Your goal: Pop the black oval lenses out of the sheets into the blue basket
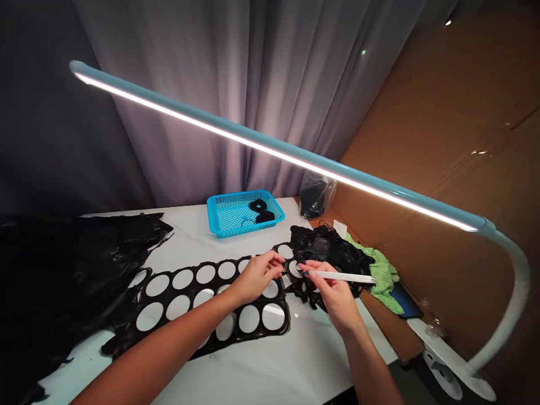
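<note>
My left hand (259, 275) is above the right end of a black sheet (192, 291) with rows of round holes, its fingertips pinched together. What lies between them is too small to make out. Close by on the right, my right hand (335, 292) grips a slim white tool (348, 277) with a dark tip, held nearly level and pointing left. White tabletop shows through the sheet's holes. Beyond my right hand lies a tangled heap of black scraps (337, 250), some reaching under the fingers.
A light-blue perforated basket (214, 228) holds a few black round pieces (265, 217). Black material (63, 270) covers the left side. A green cloth (383, 275) and a clear bag (314, 197) sit at the right. A long lit lamp (274, 145) spans above the white table (253, 374).
</note>
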A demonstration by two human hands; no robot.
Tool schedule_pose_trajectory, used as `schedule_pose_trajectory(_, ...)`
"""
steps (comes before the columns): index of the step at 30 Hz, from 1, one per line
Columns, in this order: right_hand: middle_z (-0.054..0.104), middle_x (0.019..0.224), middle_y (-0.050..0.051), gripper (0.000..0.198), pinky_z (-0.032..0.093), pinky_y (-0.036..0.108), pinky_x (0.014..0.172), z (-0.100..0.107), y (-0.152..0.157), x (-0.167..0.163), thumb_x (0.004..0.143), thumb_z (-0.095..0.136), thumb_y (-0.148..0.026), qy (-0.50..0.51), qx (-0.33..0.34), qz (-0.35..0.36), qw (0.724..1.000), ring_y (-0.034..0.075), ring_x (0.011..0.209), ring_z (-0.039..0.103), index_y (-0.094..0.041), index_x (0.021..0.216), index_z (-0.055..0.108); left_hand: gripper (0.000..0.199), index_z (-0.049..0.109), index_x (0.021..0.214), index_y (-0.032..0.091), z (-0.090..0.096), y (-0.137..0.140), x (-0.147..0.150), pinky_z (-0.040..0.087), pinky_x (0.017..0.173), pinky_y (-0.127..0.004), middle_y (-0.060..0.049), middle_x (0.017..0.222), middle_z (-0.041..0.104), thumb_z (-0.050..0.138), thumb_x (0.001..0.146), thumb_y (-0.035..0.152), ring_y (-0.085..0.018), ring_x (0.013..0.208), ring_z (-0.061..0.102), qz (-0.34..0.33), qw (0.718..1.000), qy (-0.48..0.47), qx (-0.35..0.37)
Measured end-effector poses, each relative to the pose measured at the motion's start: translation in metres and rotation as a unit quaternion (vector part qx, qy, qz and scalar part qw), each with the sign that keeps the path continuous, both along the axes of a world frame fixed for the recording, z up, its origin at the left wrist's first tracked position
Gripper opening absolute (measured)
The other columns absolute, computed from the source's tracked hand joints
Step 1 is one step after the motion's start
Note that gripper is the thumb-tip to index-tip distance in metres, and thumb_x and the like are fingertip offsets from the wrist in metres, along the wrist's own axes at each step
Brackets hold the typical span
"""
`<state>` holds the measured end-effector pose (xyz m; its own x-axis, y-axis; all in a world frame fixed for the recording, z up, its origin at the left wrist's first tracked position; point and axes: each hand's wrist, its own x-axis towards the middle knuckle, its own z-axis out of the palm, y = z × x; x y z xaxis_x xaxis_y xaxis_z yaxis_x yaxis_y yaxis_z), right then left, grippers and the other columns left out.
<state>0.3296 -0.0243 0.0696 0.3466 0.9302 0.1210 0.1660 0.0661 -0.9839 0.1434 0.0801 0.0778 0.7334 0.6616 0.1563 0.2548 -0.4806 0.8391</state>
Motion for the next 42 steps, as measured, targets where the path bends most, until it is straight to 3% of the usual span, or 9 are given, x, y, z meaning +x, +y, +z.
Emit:
schedule_pose_trajectory(4,0.057,0.119,0.015,0.029,0.043,0.047,0.097,-0.01,-0.009,0.032,0.088,0.056,-0.044,-0.225,0.029,-0.177,0.958,0.03,0.113,0.055,-0.02,0.072,0.058,0.012,0.06,0.096,0.021,-0.01,-0.015,-0.037,0.05,0.083,-0.033,-0.004,0.098,0.064,0.049,0.092,0.017,-0.02,0.092,0.062,-0.027,0.998,0.023,0.049)
schedule_pose_trajectory(6,0.056,0.115,0.015,0.029,0.045,0.044,0.091,-0.014,-0.015,0.029,0.09,0.053,-0.039,-0.29,0.026,-0.187,0.938,0.029,0.109,0.056,-0.02,0.069,0.056,0.015,0.062,0.096,0.022,-0.016,-0.03,-0.06,0.049,0.089,-0.037,-0.005,0.104,0.064,0.05,0.092,0.014,-0.022,0.099,0.061,-0.047,0.996,0.04,0.07)
schedule_pose_trajectory(12,0.061,0.09,0.005,0.022,0.046,0.029,0.075,-0.024,-0.024,-0.023,0.093,0.052,-0.028,-0.267,0.031,-0.012,0.963,0.019,0.086,0.059,-0.021,0.073,0.057,0.045,0.051,0.134,0.029,-0.042,-0.061,-0.099,0.033,0.111,-0.05,-0.006,0.149,0.043,0.058,0.091,0.017,-0.029,0.137,0.039,-0.122,0.95,0.144,0.249)
schedule_pose_trajectory(18,0.064,0.09,0.005,0.02,0.045,0.031,0.079,-0.028,-0.009,-0.037,0.091,0.056,-0.029,-0.192,0.022,0.004,0.981,0.021,0.088,0.06,-0.02,0.072,0.057,0.062,0.043,0.144,0.032,-0.05,-0.07,-0.098,0.026,0.112,-0.059,-0.005,0.157,0.029,0.068,0.087,0.031,-0.035,0.143,0.026,-0.15,0.941,0.157,0.262)
schedule_pose_trajectory(21,0.064,0.091,0.005,0.018,0.046,0.03,0.079,-0.027,-0.003,-0.041,0.089,0.058,-0.028,-0.144,-0.01,0.08,0.986,0.02,0.088,0.061,-0.02,0.073,0.057,0.064,0.039,0.146,0.033,-0.047,-0.074,-0.094,0.023,0.114,-0.058,-0.005,0.156,0.033,0.067,0.088,0.034,-0.032,0.141,0.031,-0.181,0.938,0.144,0.259)
schedule_pose_trajectory(25,0.065,0.094,0.004,0.017,0.045,0.03,0.082,-0.029,0.002,-0.053,0.088,0.06,-0.025,-0.142,-0.021,0.157,0.977,0.019,0.091,0.061,-0.02,0.073,0.056,0.064,0.034,0.149,0.025,-0.055,-0.075,-0.089,0.026,0.115,-0.05,-0.008,0.154,0.035,0.061,0.091,0.03,-0.028,0.141,0.033,-0.118,0.942,0.146,0.279)
schedule_pose_trajectory(27,0.064,0.092,0.003,0.017,0.045,0.029,0.08,-0.032,0.005,-0.056,0.089,0.059,-0.023,-0.16,-0.02,0.166,0.973,0.018,0.088,0.06,-0.02,0.073,0.056,0.063,0.035,0.147,0.02,-0.063,-0.075,-0.088,0.029,0.114,-0.049,-0.011,0.154,0.036,0.061,0.091,0.029,-0.028,0.141,0.033,-0.077,0.937,0.164,0.297)
schedule_pose_trajectory(31,0.063,0.09,0.003,0.014,0.045,0.03,0.079,-0.039,0.009,-0.057,0.089,0.058,-0.02,-0.183,-0.018,0.159,0.97,0.018,0.087,0.06,-0.02,0.075,0.058,0.065,0.038,0.145,0.02,-0.074,-0.08,-0.088,0.032,0.113,-0.051,-0.012,0.153,0.036,0.066,0.088,0.034,-0.031,0.141,0.032,-0.068,0.929,0.19,0.31)
schedule_pose_trajectory(42,0.062,0.091,0.003,0.017,0.046,0.029,0.077,-0.045,0.01,-0.056,0.09,0.057,-0.017,-0.236,0.014,0.173,0.956,0.017,0.086,0.059,-0.021,0.075,0.052,0.068,0.038,0.146,0.024,-0.074,-0.081,-0.09,0.03,0.113,-0.053,-0.009,0.155,0.034,0.068,0.085,0.035,-0.032,0.142,0.028,-0.074,0.937,0.182,0.289)
